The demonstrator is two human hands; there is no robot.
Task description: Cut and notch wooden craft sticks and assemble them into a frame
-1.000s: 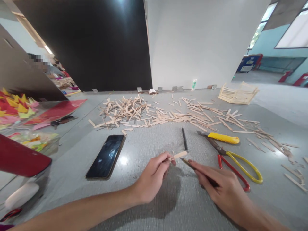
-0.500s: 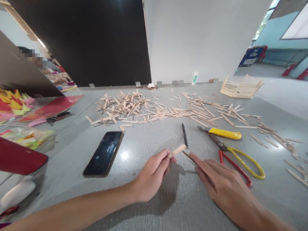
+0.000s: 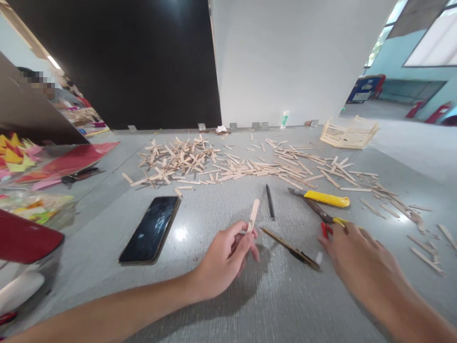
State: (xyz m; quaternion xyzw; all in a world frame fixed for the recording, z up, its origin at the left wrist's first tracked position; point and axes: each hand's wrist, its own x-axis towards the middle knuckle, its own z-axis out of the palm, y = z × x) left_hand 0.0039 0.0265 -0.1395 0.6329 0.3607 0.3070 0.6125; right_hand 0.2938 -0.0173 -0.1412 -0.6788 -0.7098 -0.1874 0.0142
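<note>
Between thumb and fingers my left hand (image 3: 226, 262) pinches a short wooden stick (image 3: 253, 214), which points up and away. My right hand (image 3: 360, 257) lies over the handles of the scissors (image 3: 317, 209), its fingers partly hidden beneath the back of the hand. A slim brown and black tool (image 3: 293, 247) rests on the grey table between my hands. Beyond it lie a black rod (image 3: 270, 202) and a yellow-handled cutter (image 3: 326, 198), the cutter beside the scissor blades.
Many wooden sticks (image 3: 250, 169) spread across the table (image 3: 214, 205). A phone (image 3: 150, 231) lies left of my left hand. A small stick frame (image 3: 350, 133) and a glue tube (image 3: 284, 120) stand at the back. Red cylinder (image 3: 28, 236) at far left.
My right hand has let go of the slim tool, now on the table, and moved right onto the scissor handles. The stick in my left hand has turned more upright.
</note>
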